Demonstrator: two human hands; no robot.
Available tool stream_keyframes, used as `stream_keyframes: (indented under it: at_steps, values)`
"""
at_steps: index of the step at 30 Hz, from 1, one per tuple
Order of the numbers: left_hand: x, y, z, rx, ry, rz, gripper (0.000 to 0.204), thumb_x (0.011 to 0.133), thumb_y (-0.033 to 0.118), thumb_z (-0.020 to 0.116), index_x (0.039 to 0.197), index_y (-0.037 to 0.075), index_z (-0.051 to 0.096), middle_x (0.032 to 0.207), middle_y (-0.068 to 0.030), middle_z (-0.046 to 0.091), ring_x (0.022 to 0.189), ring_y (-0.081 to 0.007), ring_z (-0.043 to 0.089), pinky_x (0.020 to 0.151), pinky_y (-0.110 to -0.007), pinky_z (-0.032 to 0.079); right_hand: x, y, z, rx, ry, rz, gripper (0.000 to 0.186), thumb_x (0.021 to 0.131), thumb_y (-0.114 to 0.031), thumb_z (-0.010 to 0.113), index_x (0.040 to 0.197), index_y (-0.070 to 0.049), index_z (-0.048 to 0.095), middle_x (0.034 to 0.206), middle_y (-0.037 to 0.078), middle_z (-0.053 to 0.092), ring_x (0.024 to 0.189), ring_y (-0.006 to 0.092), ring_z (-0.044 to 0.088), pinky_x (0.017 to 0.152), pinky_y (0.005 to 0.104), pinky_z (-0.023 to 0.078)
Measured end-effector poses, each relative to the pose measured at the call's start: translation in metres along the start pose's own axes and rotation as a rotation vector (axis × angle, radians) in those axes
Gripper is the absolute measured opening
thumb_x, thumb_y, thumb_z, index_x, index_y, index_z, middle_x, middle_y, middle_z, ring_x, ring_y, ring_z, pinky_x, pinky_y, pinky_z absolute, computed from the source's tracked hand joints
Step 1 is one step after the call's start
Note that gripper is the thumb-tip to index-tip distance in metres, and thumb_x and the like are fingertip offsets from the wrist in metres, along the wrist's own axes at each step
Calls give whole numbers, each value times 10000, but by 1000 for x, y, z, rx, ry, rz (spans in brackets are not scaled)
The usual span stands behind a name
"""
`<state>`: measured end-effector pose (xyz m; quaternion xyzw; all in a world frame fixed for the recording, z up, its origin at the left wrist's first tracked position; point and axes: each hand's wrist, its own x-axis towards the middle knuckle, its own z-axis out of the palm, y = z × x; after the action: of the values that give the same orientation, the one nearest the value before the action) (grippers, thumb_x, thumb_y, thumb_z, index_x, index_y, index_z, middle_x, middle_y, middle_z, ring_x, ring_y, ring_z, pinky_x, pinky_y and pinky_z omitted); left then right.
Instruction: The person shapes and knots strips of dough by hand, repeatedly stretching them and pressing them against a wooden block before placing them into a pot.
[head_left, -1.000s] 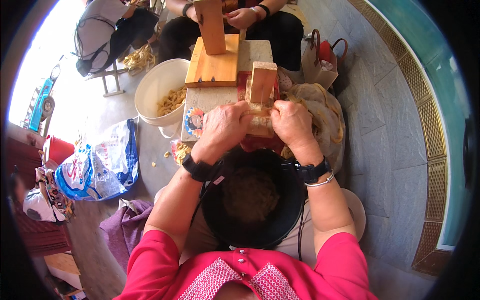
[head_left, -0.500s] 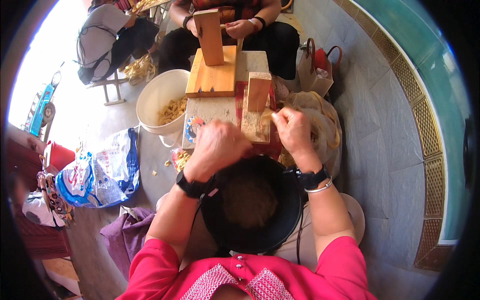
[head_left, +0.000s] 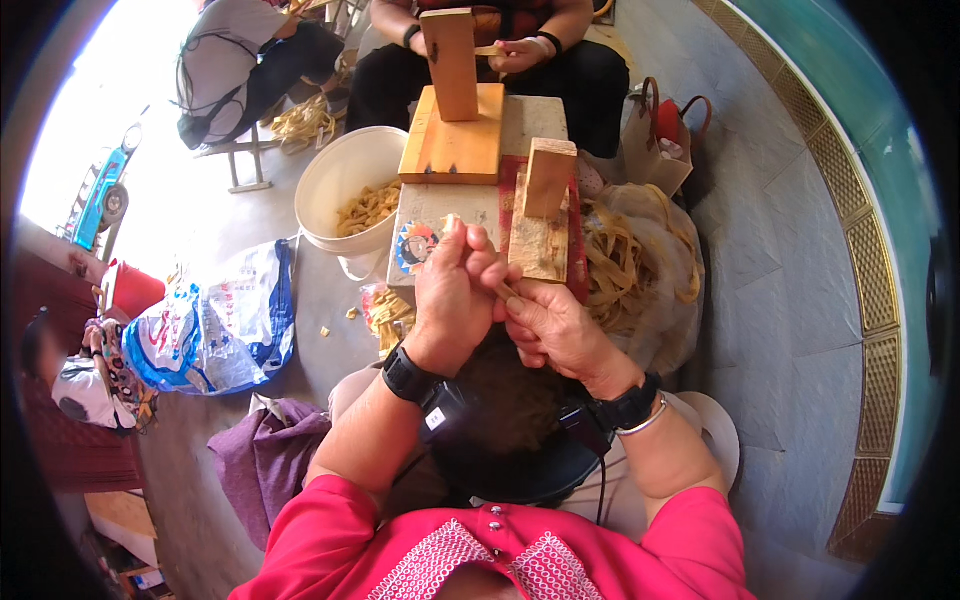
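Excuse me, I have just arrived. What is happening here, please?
The person's right hand pinches a small yellowish strip, and the curled left hand is right beside it; whether that one grips too is hard to tell. Both are by the far edge of a black tub, in front of a wooden stand. Opposite, another person's hand holds a second strip. A white bucket contains yellowish pieces.

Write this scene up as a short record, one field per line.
Left hand: fingers curled, beside the right; hold unclear
Right hand: pinching a thin tan strip
Below hands: black bucket
Ahead: wooden block with an upright
Left side: white bucket holding tan pieces
Right side: pale bag with loose strips
Opposite: another person, pale strip in hand
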<state>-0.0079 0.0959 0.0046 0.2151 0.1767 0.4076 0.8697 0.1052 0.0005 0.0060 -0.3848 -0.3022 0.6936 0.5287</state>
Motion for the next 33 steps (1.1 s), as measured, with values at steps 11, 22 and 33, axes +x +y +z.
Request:
stream_keyframes:
  at_steps: [11, 22, 33]
  values:
    - [-18, 20, 5, 1264, -272, 1044, 263, 861, 131, 531, 1006, -64, 631, 790, -156, 652, 688, -270, 641, 636, -333, 509, -20, -11, 24, 412, -31, -69, 261, 950, -265, 534, 1041, -25, 582, 607, -43, 368, 470, 52, 315, 447, 202, 320]
    - [-18, -15, 4, 1102, -157, 93, 294, 706, -64, 495, 978, -60, 607, 1172, -168, 552, 944, -213, 600, 753, -294, 497, -11, 3, -7, -433, 332, -387, 290, 963, -251, 486, 769, -49, 563, 567, -22, 481, 463, 57, 385, 430, 223, 327]
    - [-28, -8, 5, 1527, -333, 590, 69, 753, -23, 505, 814, 5, 523, 704, -196, 568, 632, -374, 570, 583, -396, 471, -18, -16, -20, -152, 133, 127, 104, 835, -151, 605, 786, -62, 579, 609, -53, 488, 476, 34, 401, 419, 208, 309]
